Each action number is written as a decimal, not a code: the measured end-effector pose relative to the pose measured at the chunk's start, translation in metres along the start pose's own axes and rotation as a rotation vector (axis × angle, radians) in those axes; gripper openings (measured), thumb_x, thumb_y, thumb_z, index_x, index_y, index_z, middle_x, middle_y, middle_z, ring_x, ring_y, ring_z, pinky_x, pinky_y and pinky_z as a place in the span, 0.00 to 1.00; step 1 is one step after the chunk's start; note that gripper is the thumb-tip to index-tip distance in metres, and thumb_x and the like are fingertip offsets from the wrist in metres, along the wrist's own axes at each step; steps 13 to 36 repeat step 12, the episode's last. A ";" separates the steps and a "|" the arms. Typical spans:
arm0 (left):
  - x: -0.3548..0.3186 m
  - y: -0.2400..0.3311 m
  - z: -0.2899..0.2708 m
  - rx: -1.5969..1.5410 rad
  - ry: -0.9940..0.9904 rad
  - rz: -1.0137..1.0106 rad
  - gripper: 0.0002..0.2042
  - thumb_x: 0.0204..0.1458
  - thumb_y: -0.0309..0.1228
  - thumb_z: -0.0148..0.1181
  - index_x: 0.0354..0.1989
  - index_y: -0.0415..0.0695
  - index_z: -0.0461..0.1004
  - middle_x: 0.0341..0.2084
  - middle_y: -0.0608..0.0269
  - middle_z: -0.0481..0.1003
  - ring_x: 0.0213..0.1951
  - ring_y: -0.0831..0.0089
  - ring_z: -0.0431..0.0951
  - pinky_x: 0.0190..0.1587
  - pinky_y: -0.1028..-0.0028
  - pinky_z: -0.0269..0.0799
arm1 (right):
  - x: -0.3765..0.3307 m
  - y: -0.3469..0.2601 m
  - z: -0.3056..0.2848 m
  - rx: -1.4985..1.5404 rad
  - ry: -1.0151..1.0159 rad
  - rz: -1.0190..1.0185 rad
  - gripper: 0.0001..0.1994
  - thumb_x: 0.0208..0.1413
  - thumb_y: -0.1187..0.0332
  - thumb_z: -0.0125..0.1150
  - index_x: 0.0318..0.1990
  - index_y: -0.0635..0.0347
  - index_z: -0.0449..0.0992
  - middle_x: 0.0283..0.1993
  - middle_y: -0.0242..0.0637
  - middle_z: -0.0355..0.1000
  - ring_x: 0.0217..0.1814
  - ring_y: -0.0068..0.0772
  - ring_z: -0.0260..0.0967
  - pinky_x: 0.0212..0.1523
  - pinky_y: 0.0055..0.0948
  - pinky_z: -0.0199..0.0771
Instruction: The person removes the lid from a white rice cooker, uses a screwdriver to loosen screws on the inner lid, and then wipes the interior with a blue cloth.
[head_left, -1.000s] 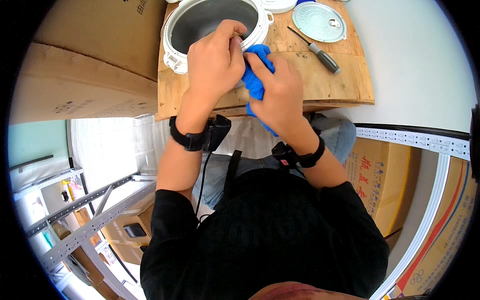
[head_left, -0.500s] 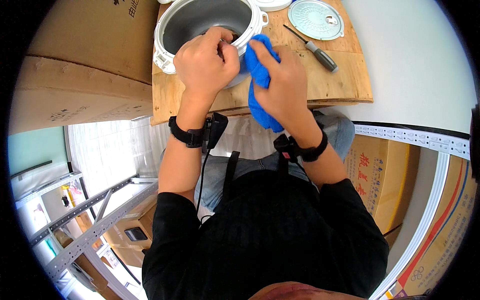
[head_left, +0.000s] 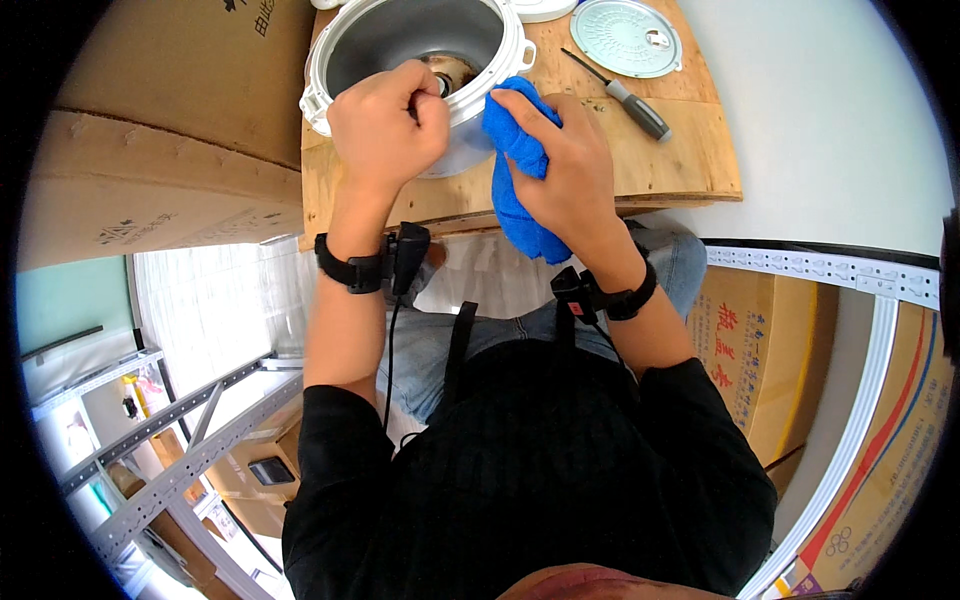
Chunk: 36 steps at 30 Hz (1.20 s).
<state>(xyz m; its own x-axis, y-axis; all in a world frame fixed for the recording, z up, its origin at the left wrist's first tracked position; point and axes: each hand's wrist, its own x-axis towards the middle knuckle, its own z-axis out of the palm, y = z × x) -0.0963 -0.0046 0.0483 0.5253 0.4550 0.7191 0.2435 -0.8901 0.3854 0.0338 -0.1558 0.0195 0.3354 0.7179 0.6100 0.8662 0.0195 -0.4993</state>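
A white rice cooker body (head_left: 470, 140) with a grey inner wall stands at the table's far left, its mouth facing up. Inside, its bottom shows a brownish, stained patch around a central part. My left hand (head_left: 388, 125) is closed over the near rim, its fingers curled there and partly hidden. In my right hand (head_left: 568, 160), closed just right of the cooker, is a bunched blue cloth (head_left: 520, 205). Part of the cloth hangs down past the table's front edge, and its top comes close to the cooker's outer wall.
On the wooden table (head_left: 690, 165), a screwdriver (head_left: 640, 110) with a grey handle lies to the right. Behind it rests a round pale green lid plate (head_left: 625, 38). Small bits lie near the screwdriver. A large cardboard box (head_left: 180, 120) borders the left, a white wall the right.
My left hand has moved left along the rim, uncovering more of the cooker's stained bottom. The cooker appears slightly farther left. My right hand keeps the cloth at nearly the same place.
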 end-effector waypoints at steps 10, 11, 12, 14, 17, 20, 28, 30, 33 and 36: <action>0.005 0.008 -0.011 0.060 0.015 -0.041 0.03 0.42 0.24 0.55 0.21 0.45 0.76 0.15 0.59 0.73 0.20 0.64 0.75 0.24 0.67 0.69 | -0.008 -0.008 -0.001 0.081 -0.010 -0.028 0.31 0.39 0.76 0.65 0.57 0.49 0.74 0.43 0.44 0.70 0.44 0.50 0.69 0.44 0.44 0.68; 0.005 0.013 -0.009 0.038 0.026 -0.062 0.03 0.42 0.24 0.56 0.22 0.45 0.76 0.16 0.58 0.74 0.21 0.63 0.76 0.25 0.66 0.70 | -0.007 -0.007 -0.002 0.084 -0.019 -0.018 0.31 0.39 0.77 0.67 0.58 0.51 0.74 0.44 0.45 0.70 0.44 0.51 0.69 0.45 0.43 0.69; 0.005 0.018 -0.006 0.016 0.039 -0.083 0.03 0.43 0.24 0.57 0.23 0.45 0.77 0.16 0.58 0.74 0.22 0.61 0.77 0.27 0.65 0.71 | -0.007 -0.007 -0.003 0.087 -0.028 -0.009 0.31 0.39 0.78 0.68 0.58 0.53 0.74 0.44 0.47 0.70 0.45 0.52 0.69 0.47 0.43 0.70; 0.005 0.018 -0.006 0.016 0.039 -0.083 0.03 0.43 0.24 0.57 0.23 0.45 0.77 0.16 0.58 0.74 0.22 0.61 0.77 0.27 0.65 0.71 | -0.007 -0.007 -0.003 0.087 -0.028 -0.009 0.31 0.39 0.78 0.68 0.58 0.53 0.74 0.44 0.47 0.70 0.45 0.52 0.69 0.47 0.43 0.70; 0.005 0.018 -0.006 0.016 0.039 -0.083 0.03 0.43 0.24 0.57 0.23 0.45 0.77 0.16 0.58 0.74 0.22 0.61 0.77 0.27 0.65 0.71 | -0.007 -0.007 -0.003 0.087 -0.028 -0.009 0.31 0.39 0.78 0.68 0.58 0.53 0.74 0.44 0.47 0.70 0.45 0.52 0.69 0.47 0.43 0.70; 0.005 0.018 -0.006 0.016 0.039 -0.083 0.03 0.43 0.24 0.57 0.23 0.45 0.77 0.16 0.58 0.74 0.22 0.61 0.77 0.27 0.65 0.71 | -0.007 -0.007 -0.003 0.087 -0.028 -0.009 0.31 0.39 0.78 0.68 0.58 0.53 0.74 0.44 0.47 0.70 0.45 0.52 0.69 0.47 0.43 0.70; 0.005 0.018 -0.006 0.016 0.039 -0.083 0.03 0.43 0.24 0.57 0.23 0.45 0.77 0.16 0.58 0.74 0.22 0.61 0.77 0.27 0.65 0.71 | -0.007 -0.007 -0.003 0.087 -0.028 -0.009 0.31 0.39 0.78 0.68 0.58 0.53 0.74 0.44 0.47 0.70 0.45 0.52 0.69 0.47 0.43 0.70; 0.005 0.018 -0.006 0.016 0.039 -0.083 0.03 0.43 0.24 0.57 0.23 0.45 0.77 0.16 0.58 0.74 0.22 0.61 0.77 0.27 0.65 0.71 | -0.007 -0.007 -0.003 0.087 -0.028 -0.009 0.31 0.39 0.78 0.68 0.58 0.53 0.74 0.44 0.47 0.70 0.45 0.52 0.69 0.47 0.43 0.70; 0.005 0.018 -0.006 0.016 0.039 -0.083 0.03 0.43 0.24 0.57 0.23 0.45 0.77 0.16 0.58 0.74 0.22 0.61 0.77 0.27 0.65 0.71 | -0.007 -0.007 -0.003 0.087 -0.028 -0.009 0.31 0.39 0.78 0.68 0.58 0.53 0.74 0.44 0.47 0.70 0.45 0.52 0.69 0.47 0.43 0.70; 0.005 0.018 -0.006 0.016 0.039 -0.083 0.03 0.43 0.24 0.57 0.23 0.45 0.77 0.16 0.58 0.74 0.22 0.61 0.77 0.27 0.65 0.71 | -0.007 -0.007 -0.003 0.087 -0.028 -0.009 0.31 0.39 0.78 0.68 0.58 0.53 0.74 0.44 0.47 0.70 0.45 0.52 0.69 0.47 0.43 0.70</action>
